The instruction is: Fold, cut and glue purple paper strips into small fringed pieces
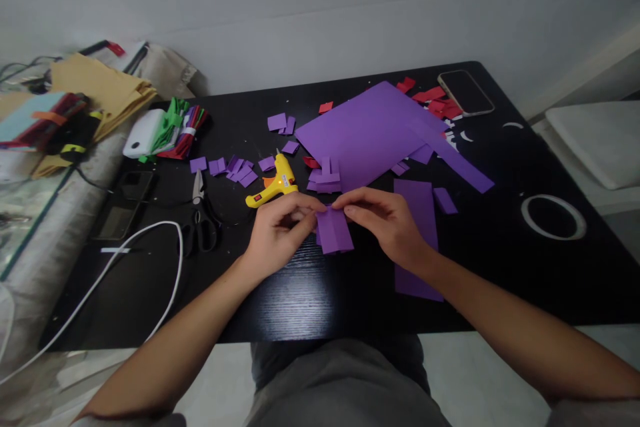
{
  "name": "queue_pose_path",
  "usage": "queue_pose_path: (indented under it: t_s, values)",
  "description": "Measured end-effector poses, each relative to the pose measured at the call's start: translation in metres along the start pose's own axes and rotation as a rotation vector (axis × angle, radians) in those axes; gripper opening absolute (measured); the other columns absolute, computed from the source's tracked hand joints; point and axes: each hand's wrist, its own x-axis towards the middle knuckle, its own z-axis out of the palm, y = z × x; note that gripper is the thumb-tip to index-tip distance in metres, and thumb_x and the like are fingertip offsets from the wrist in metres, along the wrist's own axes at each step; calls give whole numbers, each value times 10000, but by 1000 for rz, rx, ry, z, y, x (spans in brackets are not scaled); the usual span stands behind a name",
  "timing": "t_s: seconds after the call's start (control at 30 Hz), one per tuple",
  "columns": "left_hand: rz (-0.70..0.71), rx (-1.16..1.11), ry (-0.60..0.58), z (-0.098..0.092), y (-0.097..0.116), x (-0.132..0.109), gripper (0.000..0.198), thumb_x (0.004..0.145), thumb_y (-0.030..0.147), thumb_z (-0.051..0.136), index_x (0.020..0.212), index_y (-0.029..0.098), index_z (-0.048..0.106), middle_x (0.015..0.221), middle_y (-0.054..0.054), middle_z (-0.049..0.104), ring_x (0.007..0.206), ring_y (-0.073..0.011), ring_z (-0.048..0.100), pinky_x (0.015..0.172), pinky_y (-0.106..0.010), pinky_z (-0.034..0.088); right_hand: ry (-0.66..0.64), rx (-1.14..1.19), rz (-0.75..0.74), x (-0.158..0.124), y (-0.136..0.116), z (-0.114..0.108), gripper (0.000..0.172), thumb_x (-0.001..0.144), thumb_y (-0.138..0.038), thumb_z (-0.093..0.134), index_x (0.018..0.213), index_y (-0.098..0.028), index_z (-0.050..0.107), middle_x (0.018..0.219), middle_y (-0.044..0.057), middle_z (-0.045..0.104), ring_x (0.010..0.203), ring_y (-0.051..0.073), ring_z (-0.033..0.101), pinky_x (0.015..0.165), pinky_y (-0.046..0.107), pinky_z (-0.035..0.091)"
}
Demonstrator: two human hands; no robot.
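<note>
Far L, by blk table (500,280): banded stack (43,121), lt. blue/dk. red, orange band; tan paper (100,87), several layers, just R of it. Table, L end: dk. flat item (125,203), type unclear; wht. item (143,137), rounded, w/ dk. spot; wht. cable (179,250), looped, running off near edge; green bundle (169,125); red bundle (186,138), wht. band, next to green. Scissors (198,203), 1 pr., blk handles twd. person, blades pointing away. Sm. purple pcs (242,172), multiple, loose row btwn scissors & glue gun, a few more farther back. Glue gun (283,180), yellow, 1, on its side, nozzle away from person, just beyond L hand. L hand (281,230): thumb + fingers pinching upper L corner of folded purple pc. Purple stack (326,179), sm. folded pcs, just beyond the hands. Folded purple pc (335,232): ctr., btwn both hands, hanging from fingertips, creased lengthwise. R hand (393,220): thumb + index pinching same pc, upper R corner. Lg. purple sheet (357,130): flat, behind hands. Purple rect. (415,213): flat, partly under R forearm. Red scraps (440,107): far R of lg. sheet, next to phone. Purple strip (457,160): end sticking out past sheet. Phone (466,92): far R corner, dk. screen up. Wht. ring (525,213): flat, R end.
</note>
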Motion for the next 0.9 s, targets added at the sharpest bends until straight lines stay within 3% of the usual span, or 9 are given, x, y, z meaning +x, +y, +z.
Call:
queue_pose_path:
  t_s: [0.07,0.17,0.37,0.57,0.9]
  values:
    - [39,37,-8,-1,0,-1,102,933,154,677,953,192,769,851,-25,771,674,-115,688,628,-222,564,13,9,4,0,1,1,70,876,-307,804,923,-255,813,933,18,817,907,198,776,858,350,654]
    - [78,89,-43,-2,1,-2,140,945,133,645,995,192,762,884,-29,775,698,-118,697,659,-230,576,36,35,12,1,5,2,195,792,-311,897,946,-247,796,951,19,817,927,201,781,895,362,661]
    - [24,32,-42,0,3,-2,187,957,239,704,1135,188,731,879,-28,763,731,-132,707,694,-245,596,50,18,5,0,10,4,223,799,-367,905,958,-246,808,980,32,833,937,218,799,923,395,673]
    - [-37,85,-24,4,0,-1,120,942,300,766,1002,198,787,874,-33,815,718,-141,734,692,-253,612,66,11,-6,-1,10,6,226,801,-385,908,962,-254,818,971,33,836,923,228,805,925,416,680]
    - [5,163,-6,2,2,-2,84,941,260,764,985,196,795,867,-25,820,705,-133,730,676,-234,603,57,-39,8,-2,7,6,178,822,-375,894,936,-255,829,919,19,834,881,220,800,854,368,674]
